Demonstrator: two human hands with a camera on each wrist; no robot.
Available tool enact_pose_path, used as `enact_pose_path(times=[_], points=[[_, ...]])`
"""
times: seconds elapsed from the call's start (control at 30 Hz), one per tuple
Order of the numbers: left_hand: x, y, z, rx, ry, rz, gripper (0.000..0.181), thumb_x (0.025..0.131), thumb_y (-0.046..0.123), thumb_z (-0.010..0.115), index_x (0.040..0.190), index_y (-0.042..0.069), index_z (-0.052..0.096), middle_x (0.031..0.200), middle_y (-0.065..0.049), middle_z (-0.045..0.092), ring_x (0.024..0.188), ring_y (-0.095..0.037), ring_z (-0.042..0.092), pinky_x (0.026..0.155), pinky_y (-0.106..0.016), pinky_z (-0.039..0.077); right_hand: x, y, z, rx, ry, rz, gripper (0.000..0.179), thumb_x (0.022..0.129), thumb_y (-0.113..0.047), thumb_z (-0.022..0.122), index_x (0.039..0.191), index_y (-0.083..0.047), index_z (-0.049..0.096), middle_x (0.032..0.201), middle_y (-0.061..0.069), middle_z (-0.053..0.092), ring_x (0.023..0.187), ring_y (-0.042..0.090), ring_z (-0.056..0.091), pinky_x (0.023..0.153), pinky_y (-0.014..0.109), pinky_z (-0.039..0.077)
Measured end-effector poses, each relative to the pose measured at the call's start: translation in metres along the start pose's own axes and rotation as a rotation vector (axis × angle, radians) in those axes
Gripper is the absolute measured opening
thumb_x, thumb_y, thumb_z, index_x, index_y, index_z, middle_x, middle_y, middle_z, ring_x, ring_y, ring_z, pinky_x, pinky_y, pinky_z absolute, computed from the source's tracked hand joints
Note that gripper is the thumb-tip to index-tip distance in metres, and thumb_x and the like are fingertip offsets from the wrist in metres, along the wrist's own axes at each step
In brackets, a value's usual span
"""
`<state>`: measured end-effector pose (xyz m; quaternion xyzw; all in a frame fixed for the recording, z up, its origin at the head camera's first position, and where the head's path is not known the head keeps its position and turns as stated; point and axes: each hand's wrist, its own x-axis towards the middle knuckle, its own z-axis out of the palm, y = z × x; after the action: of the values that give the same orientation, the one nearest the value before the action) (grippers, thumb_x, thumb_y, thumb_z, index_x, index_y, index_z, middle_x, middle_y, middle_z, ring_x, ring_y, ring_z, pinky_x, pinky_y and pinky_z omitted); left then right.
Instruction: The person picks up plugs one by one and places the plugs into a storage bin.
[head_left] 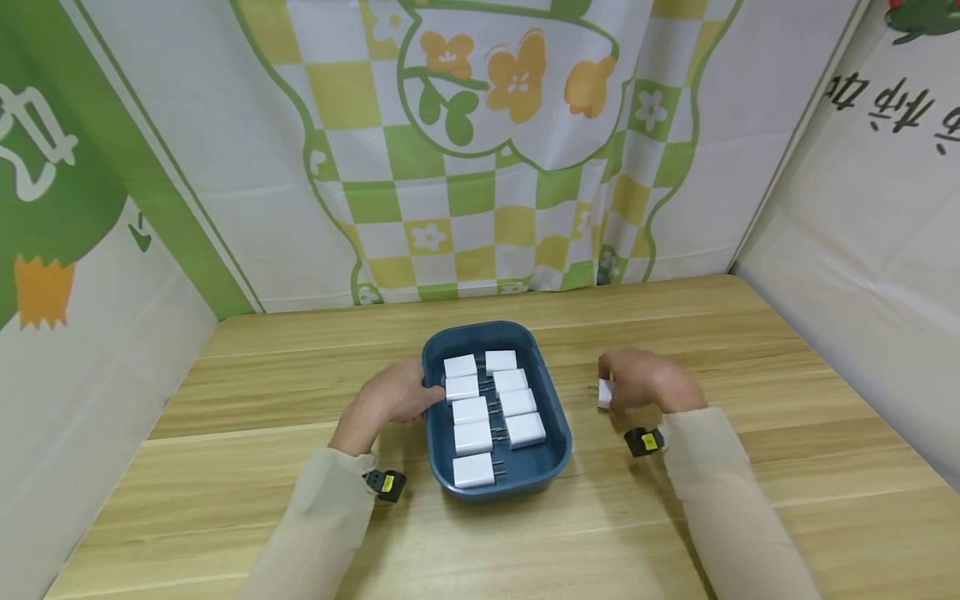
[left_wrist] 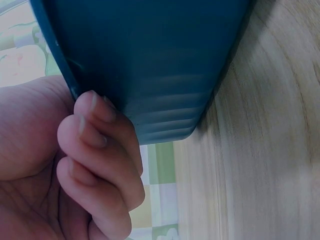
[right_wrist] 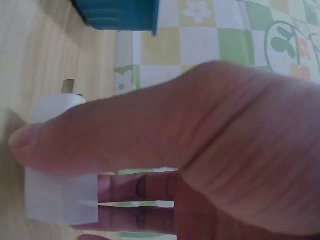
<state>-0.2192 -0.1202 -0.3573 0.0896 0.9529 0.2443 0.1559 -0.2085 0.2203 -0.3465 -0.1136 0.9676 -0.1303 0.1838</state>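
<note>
My left hand [head_left: 399,392] pinches the left rim of a dark blue plastic bin [head_left: 556,450], thumb over the edge and curled fingers against the outer wall in the left wrist view. Inside the bin lie several white plug chargers [head_left: 472,437] in two columns, their metal prongs pointing toward the middle. To the right of the bin, my right hand [head_left: 645,379] holds another white charger [right_wrist: 62,195] between thumb and fingers. Its prongs point left toward the bin in the head view. In the right wrist view the thumb crosses the charger's face and the fingers are behind it.
The wood-grain table [head_left: 300,350] carries the bin near its middle. A checkered, flower-printed curtain [head_left: 517,208] hangs along its back edge, with printed fabric walls on the left and right [head_left: 847,250]. Each wrist wears a small black camera [head_left: 386,485].
</note>
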Motion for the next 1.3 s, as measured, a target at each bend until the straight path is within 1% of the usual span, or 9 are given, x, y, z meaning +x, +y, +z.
enact_pose_path(times=[0.2, 0.4, 0.53, 0.63, 0.8, 0.9, 1.0, 1.17, 1.3], points=[[0.0, 0.0, 0.0, 0.003, -0.002, 0.003, 0.032, 0.097, 0.028, 0.065, 0.073, 0.006, 0.064, 0.056, -0.006, 0.061, 0.046, -0.014, 0.052, 0.045, -0.025, 0.035, -0.005, -0.004, -0.009, -0.007, 0.079, -0.05, 0.043, 0.081, -0.007, 0.079, 0.121, 0.001, 0.064, 0.102, 0.01, 0.066, 0.085, 0.024, 0.058, 0.075, 0.04, 0.05], [0.0, -0.001, 0.0, 0.018, 0.003, 0.017, 0.035, 0.097, 0.027, 0.065, 0.068, 0.006, 0.063, 0.056, -0.007, 0.062, 0.043, -0.013, 0.05, 0.044, -0.024, 0.034, -0.015, -0.015, -0.017, -0.016, 0.194, -0.12, 0.038, 0.085, -0.013, 0.08, 0.118, -0.002, 0.066, 0.103, 0.011, 0.067, 0.085, 0.024, 0.06, 0.076, 0.043, 0.051], [0.0, -0.001, 0.0, 0.034, 0.004, 0.014, 0.037, 0.096, 0.028, 0.064, 0.066, 0.006, 0.063, 0.055, -0.006, 0.062, 0.043, -0.012, 0.049, 0.044, -0.024, 0.034, -0.023, -0.023, -0.021, -0.036, 0.265, -0.171, 0.038, 0.085, -0.014, 0.081, 0.119, -0.005, 0.067, 0.106, 0.012, 0.068, 0.087, 0.025, 0.062, 0.075, 0.045, 0.051], [0.0, -0.001, 0.001, 0.041, 0.005, 0.01, 0.038, 0.097, 0.028, 0.065, 0.066, 0.006, 0.063, 0.055, -0.005, 0.062, 0.043, -0.012, 0.049, 0.044, -0.024, 0.034, -0.03, -0.029, -0.023, -0.052, 0.309, -0.191, 0.038, 0.085, -0.016, 0.08, 0.12, -0.008, 0.066, 0.109, 0.012, 0.067, 0.089, 0.026, 0.061, 0.074, 0.045, 0.05], [0.0, -0.001, 0.001, 0.038, 0.002, 0.001, 0.039, 0.097, 0.029, 0.065, 0.066, 0.006, 0.063, 0.055, -0.005, 0.061, 0.043, -0.012, 0.048, 0.044, -0.024, 0.033, -0.041, -0.042, -0.026, -0.063, 0.36, -0.212, 0.039, 0.085, -0.016, 0.08, 0.121, -0.011, 0.066, 0.113, 0.01, 0.066, 0.09, 0.026, 0.06, 0.073, 0.044, 0.049], [0.0, -0.001, 0.001, 0.036, 0.001, -0.002, 0.038, 0.097, 0.028, 0.064, 0.066, 0.006, 0.063, 0.056, -0.006, 0.062, 0.043, -0.013, 0.049, 0.044, -0.024, 0.034, -0.044, -0.05, -0.026, -0.071, 0.378, -0.221, 0.039, 0.085, -0.016, 0.08, 0.121, -0.013, 0.067, 0.114, 0.008, 0.066, 0.09, 0.026, 0.061, 0.074, 0.044, 0.051], [0.001, -0.001, 0.001, 0.034, 0.0, -0.004, 0.037, 0.097, 0.028, 0.064, 0.067, 0.006, 0.063, 0.057, -0.006, 0.062, 0.044, -0.013, 0.049, 0.045, -0.024, 0.035, -0.046, -0.059, -0.024, -0.078, 0.379, -0.236, 0.038, 0.084, -0.017, 0.081, 0.12, -0.014, 0.067, 0.111, 0.006, 0.066, 0.09, 0.025, 0.061, 0.075, 0.044, 0.052], [0.001, -0.001, 0.001, 0.03, -0.001, -0.006, 0.036, 0.097, 0.028, 0.064, 0.068, 0.006, 0.063, 0.056, -0.006, 0.062, 0.044, -0.013, 0.05, 0.045, -0.024, 0.035, -0.044, -0.074, -0.017, -0.096, 0.34, -0.271, 0.039, 0.085, -0.017, 0.082, 0.121, -0.014, 0.067, 0.108, 0.003, 0.064, 0.088, 0.021, 0.06, 0.075, 0.041, 0.053], [0.001, 0.0, 0.0, 0.026, -0.003, -0.008, 0.035, 0.097, 0.028, 0.064, 0.07, 0.006, 0.063, 0.057, -0.006, 0.061, 0.045, -0.014, 0.051, 0.045, -0.024, 0.034, -0.039, -0.085, -0.008, -0.143, 0.296, -0.305, 0.04, 0.086, -0.018, 0.081, 0.122, -0.013, 0.066, 0.111, 0.003, 0.064, 0.09, 0.019, 0.059, 0.08, 0.04, 0.052]])
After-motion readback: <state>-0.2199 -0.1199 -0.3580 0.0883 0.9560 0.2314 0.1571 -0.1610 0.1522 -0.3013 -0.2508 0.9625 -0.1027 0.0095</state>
